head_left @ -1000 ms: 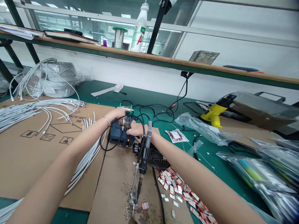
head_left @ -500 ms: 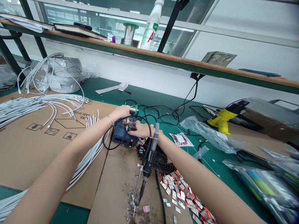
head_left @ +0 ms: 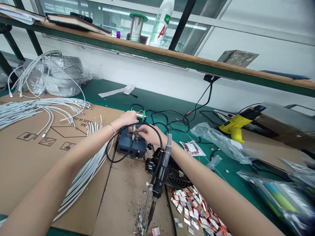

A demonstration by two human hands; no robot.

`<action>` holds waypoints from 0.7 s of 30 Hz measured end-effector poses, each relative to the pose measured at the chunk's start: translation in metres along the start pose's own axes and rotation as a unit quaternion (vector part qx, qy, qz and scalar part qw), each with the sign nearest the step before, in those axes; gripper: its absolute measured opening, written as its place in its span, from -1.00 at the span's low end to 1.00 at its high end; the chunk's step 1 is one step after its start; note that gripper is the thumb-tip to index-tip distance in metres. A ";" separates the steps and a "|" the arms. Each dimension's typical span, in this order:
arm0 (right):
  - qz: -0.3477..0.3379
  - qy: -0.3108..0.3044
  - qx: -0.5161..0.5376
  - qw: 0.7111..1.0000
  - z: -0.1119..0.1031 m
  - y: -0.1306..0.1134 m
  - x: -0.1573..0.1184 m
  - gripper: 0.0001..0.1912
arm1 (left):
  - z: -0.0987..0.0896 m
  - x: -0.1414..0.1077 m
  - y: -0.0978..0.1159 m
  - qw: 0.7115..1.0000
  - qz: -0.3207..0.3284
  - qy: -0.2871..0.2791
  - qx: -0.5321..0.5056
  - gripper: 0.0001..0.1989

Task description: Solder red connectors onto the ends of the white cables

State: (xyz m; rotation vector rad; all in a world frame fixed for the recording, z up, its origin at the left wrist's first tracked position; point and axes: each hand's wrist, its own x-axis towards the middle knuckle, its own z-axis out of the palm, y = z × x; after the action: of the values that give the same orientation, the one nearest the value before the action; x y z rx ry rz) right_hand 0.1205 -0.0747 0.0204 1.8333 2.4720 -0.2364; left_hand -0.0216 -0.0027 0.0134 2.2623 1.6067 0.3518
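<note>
**Desk:** What holds what on the green table (head_left: 169, 101)?

**Photographer:** A clear plastic bag (head_left: 221, 141) lies right of centre, its contents too faint to tell. More bags (head_left: 278, 190) at the far right hold blurred coloured packets. Loose red-and-white tags (head_left: 194, 209) lie in a heap on the cardboard (head_left: 29, 157), in no container. A white bottle (head_left: 161, 23) and a solder spool (head_left: 136, 23) stand on the shelf (head_left: 187, 64) above.

**Desk:** And the hands?

**Photographer:** Both meet at a small blue box (head_left: 130, 144) at mid-table, on the cardboard's edge. The left hand (head_left: 129, 117), a thin bracelet at its wrist, rests its curled fingers on the box's far side, beside a small metal reel (head_left: 140, 115); whether they grip anything cannot be told. The right hand (head_left: 149, 133) has its fingers (head_left: 142, 130) pinched nearly closed over the metal fixture (head_left: 134, 131) on top of the box; what they pinch is too small to make out.

**Desk:** Anything around them?

**Photographer:** A soldering iron (head_left: 159, 177) stands tip-down over grey scraps just beside the right forearm, in front of a black fan (head_left: 174, 172). White cables (head_left: 36, 109) fan across the cardboard at left. A yellow tool (head_left: 235, 126) lies well apart, at right.
</note>
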 end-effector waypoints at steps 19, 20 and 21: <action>-0.131 0.151 -0.053 0.978 -0.023 0.048 -0.109 -0.73 | 0.005 0.011 0.009 0.994 -0.021 0.038 0.100 -0.69; -0.147 0.188 -0.032 0.971 -0.022 0.055 -0.126 -0.73 | 0.004 0.011 0.009 0.994 -0.021 0.042 0.100 -0.69; -0.150 0.224 -0.010 0.963 -0.020 0.064 -0.143 -0.75 | 0.002 0.010 0.009 0.994 -0.020 0.040 0.100 -0.69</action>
State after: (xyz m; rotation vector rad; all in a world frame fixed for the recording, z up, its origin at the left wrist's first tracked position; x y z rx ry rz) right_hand 0.2245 -0.1885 0.0535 1.6408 3.0371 0.2219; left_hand -0.0094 0.0041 0.0154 2.3838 1.7985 0.2875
